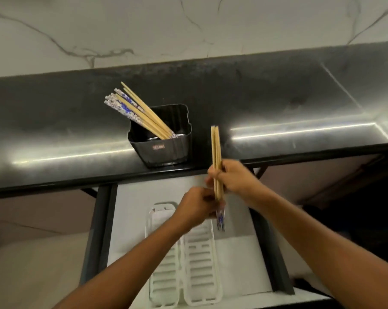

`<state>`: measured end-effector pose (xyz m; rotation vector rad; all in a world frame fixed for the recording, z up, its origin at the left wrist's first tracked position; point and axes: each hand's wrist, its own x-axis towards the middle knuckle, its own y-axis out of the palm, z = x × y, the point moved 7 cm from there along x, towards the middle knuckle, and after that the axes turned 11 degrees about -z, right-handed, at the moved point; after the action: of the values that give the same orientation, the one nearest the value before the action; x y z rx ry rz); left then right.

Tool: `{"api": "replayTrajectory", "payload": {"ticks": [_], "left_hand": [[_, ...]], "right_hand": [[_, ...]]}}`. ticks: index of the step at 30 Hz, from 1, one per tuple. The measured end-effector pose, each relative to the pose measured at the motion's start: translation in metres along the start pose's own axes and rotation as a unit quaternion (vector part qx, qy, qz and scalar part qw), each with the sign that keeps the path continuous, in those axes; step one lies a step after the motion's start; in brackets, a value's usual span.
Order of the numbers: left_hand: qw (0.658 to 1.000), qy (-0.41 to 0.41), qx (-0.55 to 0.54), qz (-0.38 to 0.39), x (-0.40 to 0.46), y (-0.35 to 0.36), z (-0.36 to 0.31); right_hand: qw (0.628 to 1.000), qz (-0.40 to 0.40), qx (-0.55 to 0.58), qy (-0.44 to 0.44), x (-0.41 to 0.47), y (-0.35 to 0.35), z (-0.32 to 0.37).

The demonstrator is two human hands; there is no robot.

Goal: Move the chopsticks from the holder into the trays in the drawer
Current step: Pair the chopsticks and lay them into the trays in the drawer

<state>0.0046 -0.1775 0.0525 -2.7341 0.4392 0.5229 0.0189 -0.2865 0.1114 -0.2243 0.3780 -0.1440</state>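
Note:
A black holder point(166, 150) stands on the dark counter with several wooden chopsticks point(139, 112) leaning to its upper left, their ends patterned blue and white. Above the open drawer, both hands hold a small upright bundle of chopsticks point(216, 148). My right hand point(235, 177) grips the bundle around its middle. My left hand point(197, 206) grips it lower down, near the blue-patterned ends point(220, 220). Two white slotted trays point(199, 277) lie side by side in the drawer, below the hands; my left forearm crosses over them.
The dark glossy counter point(277, 103) runs across the view with a marble wall behind it. The drawer point(132, 208) has a white floor and dark side rails point(275, 264). A pale surface lies at lower left.

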Motion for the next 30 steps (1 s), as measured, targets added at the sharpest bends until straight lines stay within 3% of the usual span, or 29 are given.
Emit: {"api": "replayTrajectory", "payload": {"ticks": [5,9,22,30], "left_hand": [[0.978,-0.198,-0.030,0.051,-0.061,-0.002,0.100],[0.959,-0.279,0.009,0.044,-0.074,0.001,0.152],[0.951,-0.284,0.111,-0.046,-0.072,0.017,0.184],[0.952,-0.267,0.146,-0.025,-0.075,0.016,0.177]], "right_hand": [[0.986,0.055,0.003,0.158,-0.038,0.065,-0.099],[0.974,0.041,-0.021,0.223,-0.045,0.096,-0.153],[0.939,-0.008,-0.128,0.320,-0.028,0.124,-0.216],[0.919,-0.003,-0.100,0.382,-0.040,0.115,-0.212]]}}
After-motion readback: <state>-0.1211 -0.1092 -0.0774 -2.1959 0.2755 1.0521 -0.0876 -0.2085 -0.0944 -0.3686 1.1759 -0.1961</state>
